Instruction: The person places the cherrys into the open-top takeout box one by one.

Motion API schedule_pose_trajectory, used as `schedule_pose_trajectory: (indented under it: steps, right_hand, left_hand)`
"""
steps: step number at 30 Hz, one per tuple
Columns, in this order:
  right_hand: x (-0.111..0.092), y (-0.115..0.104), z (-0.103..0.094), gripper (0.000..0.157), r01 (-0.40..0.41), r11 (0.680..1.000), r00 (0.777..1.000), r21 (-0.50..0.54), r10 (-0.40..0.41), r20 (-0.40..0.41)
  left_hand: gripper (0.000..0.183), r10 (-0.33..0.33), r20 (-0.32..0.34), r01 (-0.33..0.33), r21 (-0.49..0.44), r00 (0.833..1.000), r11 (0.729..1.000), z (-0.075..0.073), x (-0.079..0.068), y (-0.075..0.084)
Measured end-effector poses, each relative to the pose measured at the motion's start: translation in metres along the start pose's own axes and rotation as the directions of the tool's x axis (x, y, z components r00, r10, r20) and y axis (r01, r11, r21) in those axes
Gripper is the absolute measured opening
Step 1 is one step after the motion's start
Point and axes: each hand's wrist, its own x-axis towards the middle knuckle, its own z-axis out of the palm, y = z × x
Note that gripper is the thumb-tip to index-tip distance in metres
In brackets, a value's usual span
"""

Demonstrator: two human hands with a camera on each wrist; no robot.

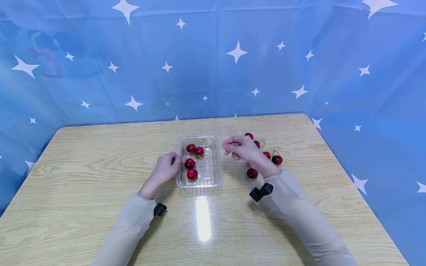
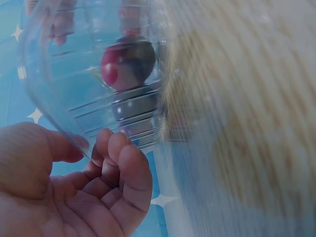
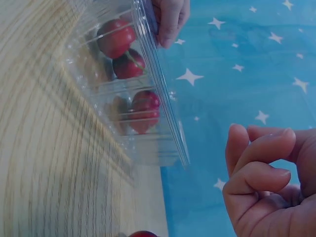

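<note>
Clear tray [image 1: 210, 168] is set flat on the counter [image 1: 100, 166], just right of the left hand [image 1: 165, 169]. Its left edge is pinched by that hand's fingers [image 2: 134, 170]: curled, gap nearly closed, only thin plastic taken. Probably done because the tray looks light and could slide if nudged; an edge grip also leaves the top accessible.

Four cherries [image 1: 192, 174] are contained in the tray, just right of the left fingers, bunched toward that side.

Right hand [image 1: 242, 148] is held just right of the tray, apart from it. Its fingers are loosely curled, part-way open, and nothing is seen held. Presumably suited to small round fruit: little closing travel is needed for a pinch.

Loose cherries [image 1: 277, 159], five visible, are scattered on the counter to the right of the right fingers, some partly hidden by the hand. Presumably put on that side for short reach, the left hand being occupied. Whether more are covered cannot be told.

Small black camera [image 1: 261, 192] is worn behind the right fingers, presumably so their work is kept in view.
</note>
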Motion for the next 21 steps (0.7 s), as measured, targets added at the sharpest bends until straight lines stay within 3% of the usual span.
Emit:
schedule_pose_trajectory:
  steps: [21]
  right_hand:
    - [0.000,0.010,-0.024,0.023,0.001,1.000,0.999,0.031,0.000,-0.045]
  left_hand:
    - [0.029,-0.006,0.012,0.006,-0.017,1.000,1.000,0.000,0.000,0.000]
